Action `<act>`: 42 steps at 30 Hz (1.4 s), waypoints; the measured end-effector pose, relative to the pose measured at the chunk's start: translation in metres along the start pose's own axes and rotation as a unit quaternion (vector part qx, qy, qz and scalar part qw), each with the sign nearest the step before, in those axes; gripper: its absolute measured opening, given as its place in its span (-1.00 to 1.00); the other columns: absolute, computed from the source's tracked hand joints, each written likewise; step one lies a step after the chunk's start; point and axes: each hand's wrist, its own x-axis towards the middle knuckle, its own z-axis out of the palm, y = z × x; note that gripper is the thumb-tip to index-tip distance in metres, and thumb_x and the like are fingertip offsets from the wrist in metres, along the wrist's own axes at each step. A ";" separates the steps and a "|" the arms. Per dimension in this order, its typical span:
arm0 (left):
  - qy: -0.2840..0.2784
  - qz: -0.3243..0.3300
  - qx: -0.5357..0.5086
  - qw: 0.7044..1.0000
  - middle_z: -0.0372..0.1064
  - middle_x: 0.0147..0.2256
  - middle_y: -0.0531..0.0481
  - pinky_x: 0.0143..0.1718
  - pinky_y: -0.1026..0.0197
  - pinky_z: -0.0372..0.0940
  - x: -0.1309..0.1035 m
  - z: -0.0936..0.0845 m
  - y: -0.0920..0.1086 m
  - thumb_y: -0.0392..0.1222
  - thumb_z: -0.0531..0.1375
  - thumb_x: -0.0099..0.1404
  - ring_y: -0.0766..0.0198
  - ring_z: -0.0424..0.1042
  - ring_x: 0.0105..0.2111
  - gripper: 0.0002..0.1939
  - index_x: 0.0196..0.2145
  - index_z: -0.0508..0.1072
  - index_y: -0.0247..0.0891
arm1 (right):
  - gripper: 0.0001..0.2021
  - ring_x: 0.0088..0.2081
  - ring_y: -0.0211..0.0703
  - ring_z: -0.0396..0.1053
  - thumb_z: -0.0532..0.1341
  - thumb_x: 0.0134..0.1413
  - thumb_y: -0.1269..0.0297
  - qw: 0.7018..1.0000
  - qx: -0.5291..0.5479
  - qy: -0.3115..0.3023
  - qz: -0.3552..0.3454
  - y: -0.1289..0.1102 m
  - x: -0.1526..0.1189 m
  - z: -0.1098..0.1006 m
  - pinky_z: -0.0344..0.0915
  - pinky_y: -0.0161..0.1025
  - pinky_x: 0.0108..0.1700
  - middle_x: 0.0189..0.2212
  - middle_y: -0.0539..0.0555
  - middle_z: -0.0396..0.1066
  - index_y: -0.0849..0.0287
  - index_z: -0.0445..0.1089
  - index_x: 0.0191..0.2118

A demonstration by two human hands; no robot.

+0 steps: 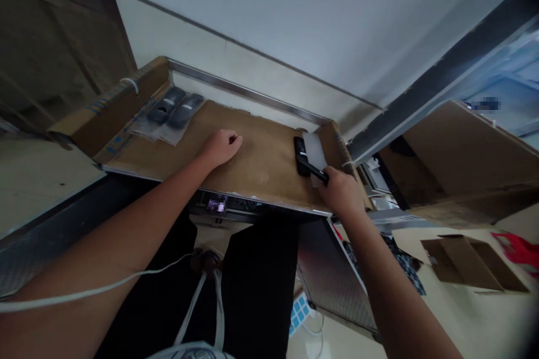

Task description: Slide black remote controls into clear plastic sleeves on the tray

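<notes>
My right hand (343,190) is closed round one end of a slim black stick-like object (313,169), near the right end of a cardboard-lined worktop (261,151). The stick's far end meets or overlaps a flat black oblong item (300,151) with a small white mark; I cannot tell whether they are joined. Beside that item a translucent plastic bag (315,151) lies partly under my right hand. My left hand (223,147) rests on the cardboard as a loose fist, with nothing visible in it. At the worktop's left end lie two dark items in clear bags (181,115).
Folded cardboard walls (112,98) edge the worktop left and right. A pale wall (252,28) stands behind it. To the right are a large cardboard sheet (471,151) and an open carton (467,261) on the floor. A white cord (105,285) crosses my left forearm.
</notes>
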 end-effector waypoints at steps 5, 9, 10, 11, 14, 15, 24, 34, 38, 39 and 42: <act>-0.002 -0.006 0.001 1.000 0.33 -0.53 0.01 -0.41 0.17 0.03 0.000 0.000 -0.001 -0.03 0.12 0.31 0.26 0.25 -0.48 -0.67 -0.55 0.37 -0.22 | -0.81 -0.41 -0.10 0.40 0.27 0.06 0.16 0.967 0.254 0.031 0.011 0.002 0.009 -0.011 0.21 -0.25 -0.34 -0.45 0.08 0.50 0.18 0.48 -0.31; 0.001 -0.013 -0.004 1.000 0.33 -0.53 0.01 -0.41 0.17 0.03 -0.001 0.000 0.000 -0.04 0.14 0.31 0.27 0.25 -0.48 -0.68 -0.55 0.37 -0.23 | -0.77 -0.38 -0.14 0.40 0.32 0.01 0.10 0.901 0.430 0.037 -0.054 -0.017 0.015 -0.012 0.28 -0.24 -0.27 -0.42 0.05 0.49 0.19 0.44 -0.35; 0.005 -0.010 -0.015 1.000 0.33 -0.52 0.02 -0.41 0.18 0.04 -0.001 0.000 0.000 -0.03 0.14 0.30 0.27 0.25 -0.48 -0.69 -0.54 0.37 -0.23 | -0.78 -0.36 -0.14 0.40 0.32 0.02 0.12 0.888 0.452 0.038 -0.080 -0.025 0.016 -0.012 0.29 -0.23 -0.22 -0.40 0.04 0.49 0.18 0.43 -0.34; 0.010 -0.006 -0.028 1.000 0.34 -0.52 0.02 -0.40 0.18 0.05 -0.001 0.001 -0.001 -0.03 0.15 0.30 0.27 0.26 -0.47 -0.69 -0.53 0.38 -0.23 | -0.81 -0.34 -0.15 0.41 0.31 0.04 0.15 0.877 0.466 0.035 -0.109 -0.035 0.018 -0.011 0.30 -0.24 -0.19 -0.38 0.03 0.49 0.17 0.43 -0.34; 0.030 0.000 -0.060 0.998 0.35 -0.51 0.04 -0.39 0.20 0.09 0.000 0.002 -0.005 -0.01 0.15 0.30 0.29 0.27 -0.47 -0.71 -0.49 0.40 -0.24 | -0.90 -0.34 -0.18 0.39 0.26 0.08 0.25 0.866 0.468 0.012 -0.176 -0.072 0.022 -0.006 0.27 -0.26 -0.18 -0.39 0.01 0.48 0.17 0.43 -0.31; 0.033 -0.001 -0.065 0.997 0.36 -0.51 0.04 -0.39 0.20 0.10 0.001 0.003 -0.006 -0.01 0.15 0.29 0.29 0.27 -0.47 -0.71 -0.48 0.41 -0.24 | -0.91 -0.35 -0.19 0.37 0.24 0.09 0.28 0.870 0.454 0.008 -0.190 -0.085 0.023 -0.004 0.26 -0.27 -0.20 -0.39 0.01 0.47 0.17 0.42 -0.31; 0.028 0.018 -0.070 0.997 0.38 -0.49 0.06 -0.36 0.21 0.15 0.002 0.001 -0.005 -0.03 0.12 0.29 0.29 0.29 -0.44 -0.73 -0.46 0.41 -0.25 | -0.82 -0.15 -0.07 0.35 0.22 0.07 0.50 0.882 0.331 0.009 -0.335 -0.159 0.026 0.010 0.23 -0.21 -0.07 -0.22 0.09 0.45 0.16 0.38 -0.19; 0.051 0.023 -0.095 0.994 0.36 -0.45 0.06 -0.37 0.24 0.17 0.002 0.001 -0.003 -0.07 0.17 0.27 0.30 0.28 -0.44 -0.81 -0.38 0.40 -0.25 | -0.76 -0.04 0.01 0.36 0.16 0.10 0.56 0.899 0.235 0.035 -0.368 -0.150 0.014 0.004 0.28 -0.15 -0.04 -0.08 0.20 0.45 0.18 0.40 -0.13; 0.024 0.085 -0.094 0.992 0.39 -0.38 0.02 -0.31 0.21 0.21 -0.005 -0.001 0.001 -0.07 0.19 0.27 0.27 0.32 -0.38 -0.82 -0.33 0.41 -0.24 | -0.85 -0.16 -0.04 0.42 0.22 0.05 0.42 0.893 0.416 0.075 -0.153 -0.137 0.030 0.028 0.35 -0.18 -0.13 -0.19 0.16 0.48 0.18 0.40 -0.21; 0.007 0.116 -0.079 0.990 0.40 -0.34 0.00 -0.27 0.20 0.23 -0.007 -0.002 0.004 -0.06 0.22 0.25 0.25 0.35 -0.34 -0.81 -0.31 0.42 -0.24 | -0.89 -0.25 -0.07 0.44 0.24 0.05 0.33 0.866 0.490 0.073 -0.073 -0.135 0.035 0.036 0.37 -0.19 -0.19 -0.29 0.12 0.48 0.17 0.39 -0.26; -0.052 0.196 -0.015 0.979 0.43 -0.24 -0.06 -0.15 0.12 0.25 -0.016 -0.005 0.014 0.00 0.28 0.22 0.15 0.39 -0.23 -0.74 -0.26 0.42 -0.23 | -0.79 -0.52 -0.19 0.38 0.28 -0.02 0.14 0.704 0.697 0.039 0.132 -0.129 0.047 0.053 0.36 -0.26 -0.45 -0.53 -0.02 0.41 0.14 0.32 -0.33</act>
